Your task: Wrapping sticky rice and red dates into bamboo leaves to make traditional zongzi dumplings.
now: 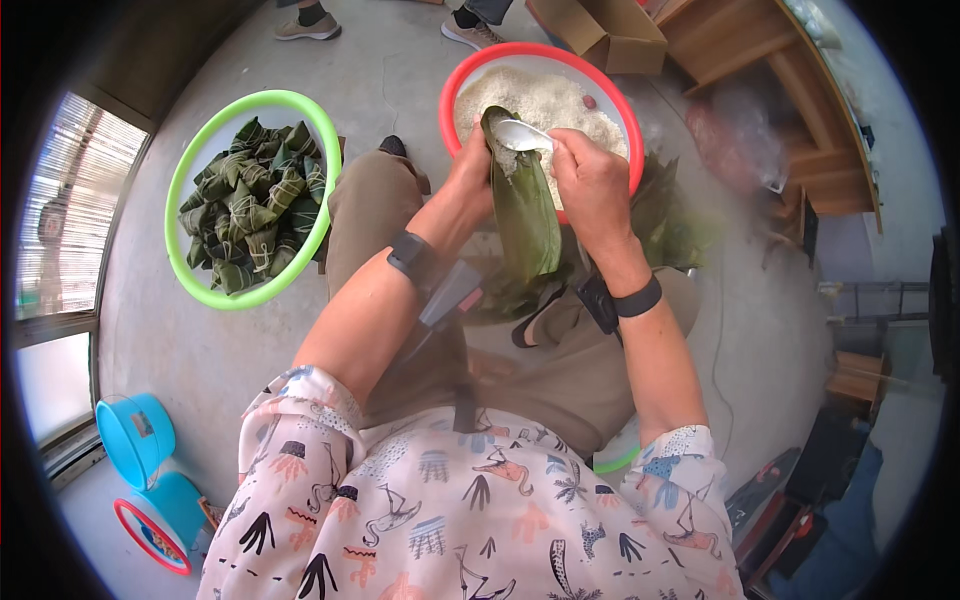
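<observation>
My left hand holds a green leaf cone, its long ends hanging down and white rice grains at its opening. In my right hand is a white spoon, its bowl over the leaf's opening. Just beyond both hands, a red-rimmed basin holds a heap of rice with a reddish date on it. To the left, a green-rimmed basin is full of leaf-wrapped, string-tied rice dumplings.
Loose leaves lie right of the rice basin. An open cardboard box and a wooden shelf unit stand beyond. Another person's shoes are at the top. Blue buckets stand at lower left.
</observation>
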